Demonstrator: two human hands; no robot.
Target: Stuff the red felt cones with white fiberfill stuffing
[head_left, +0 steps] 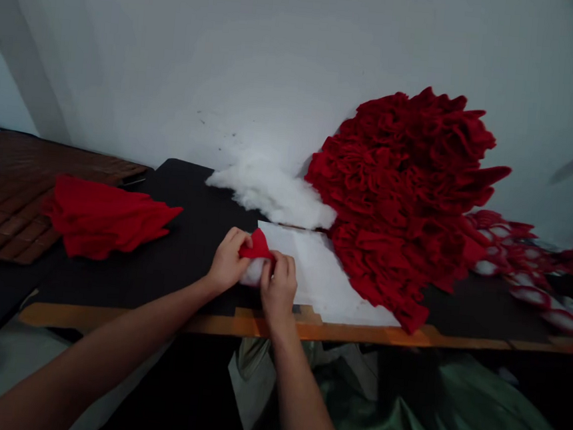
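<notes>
My left hand (229, 261) and my right hand (278, 289) meet at the table's front, pinching a small piece of red cloth (257, 246) around a tuft of white stuffing (252, 272). Just right of them lies a white paper sheet (321, 271), which my right hand nearly touches. Behind the hands sits a loose mound of white cotton fibre (273, 194). A huge heap of ruffled red cloth pieces (398, 198) rises against the wall, overlapping the paper's right side. To the left lies a bunched red cloth (105, 219).
The black tabletop (174, 232) has an orange-taped front edge (256, 327). A brown slatted mat (12, 191) lies at left. Several stuffed red-and-white pieces (518, 262) lie at right. Green fabric (425, 408) sits below the edge, and a white wall stands behind.
</notes>
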